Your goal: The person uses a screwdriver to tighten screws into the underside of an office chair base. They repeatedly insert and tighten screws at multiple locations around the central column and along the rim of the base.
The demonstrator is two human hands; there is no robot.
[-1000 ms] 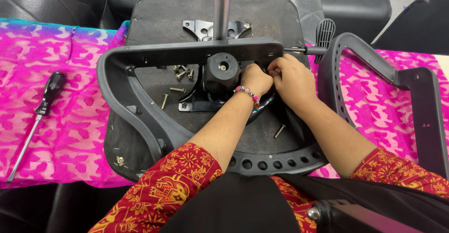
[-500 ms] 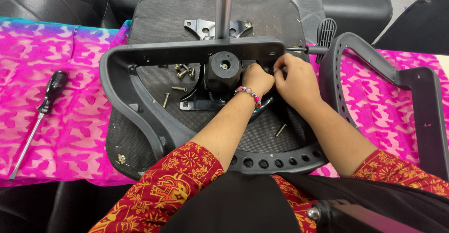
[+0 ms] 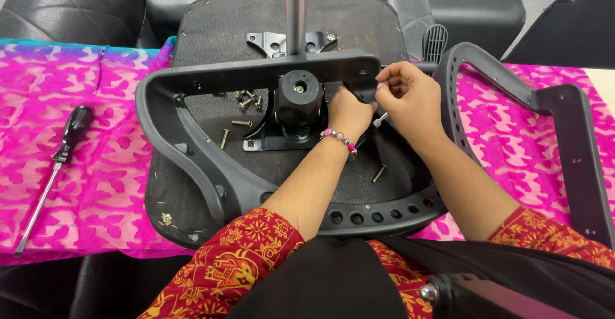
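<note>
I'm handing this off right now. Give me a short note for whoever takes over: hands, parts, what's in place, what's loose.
Left hand: grip closed on a dark tool beside the mechanism hub.
Right hand: fingers pinched at the armrest frame bar, right end.
Seat underside faces up on the pink cloth.
Loose: screws, one bolt.
Screwdriver lies unused at left.
Frame fastening not visibly finished.

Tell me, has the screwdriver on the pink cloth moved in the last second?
No. The screwdriver lies in the same spot and at the same slant on the pink cloth, left of the chair frame.
</note>
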